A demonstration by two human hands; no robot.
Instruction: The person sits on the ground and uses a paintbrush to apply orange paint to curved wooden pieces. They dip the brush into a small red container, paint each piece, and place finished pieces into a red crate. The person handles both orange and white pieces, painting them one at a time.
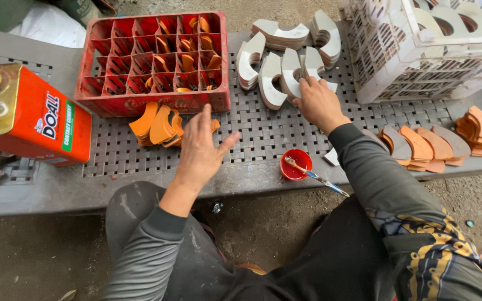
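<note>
Reaching with fingers down, the right hand (pixel 318 102) touches white curved pieces (pixel 283 75); the left hand (pixel 201 149) hovers spread wide, empty, near orange pieces (pixel 159 126).

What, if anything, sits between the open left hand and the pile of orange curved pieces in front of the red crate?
Nothing visible. The left hand hovers open beside the orange curved pieces, with only bare bench mesh between them. The right hand rests apart on the white curved pieces.

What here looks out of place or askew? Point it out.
The brush lies across the small red cup at the bench edge, its handle jutting past the edge. One pale piece lies alone near the cup, apart from the stacks. The right hand touches the white pieces; the left hand hovers open.
</note>
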